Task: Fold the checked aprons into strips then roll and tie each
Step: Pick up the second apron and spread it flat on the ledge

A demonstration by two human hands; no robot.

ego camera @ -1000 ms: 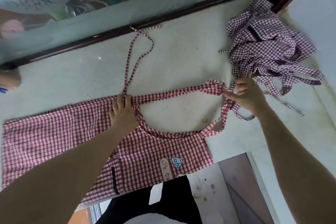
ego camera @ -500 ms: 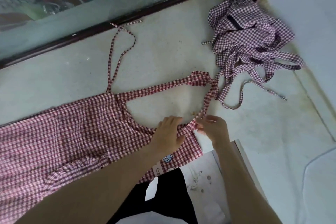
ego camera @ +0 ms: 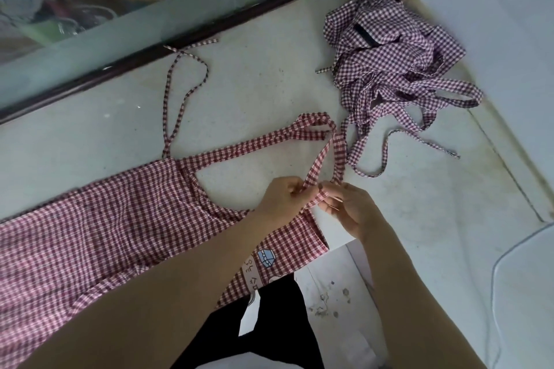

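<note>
Your left hand [ego camera: 280,198] and right hand [ego camera: 349,207] both pinch the neck strap [ego camera: 322,156] of the red-and-white checked cotton apron [ego camera: 120,228], spread flat at centre-left on the pale worktop [ego camera: 254,84]; a crumpled heap of checked aprons [ego camera: 389,60] sits upper right.

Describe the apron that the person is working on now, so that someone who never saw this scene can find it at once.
On the pale counter lie two lots of checked cloth. The apron being worked on is the red-and-white one spread flat along the near edge, under the left hand and right hand, which pinch its neck strap. The heap in the far right corner is crumpled and more purple.
</note>
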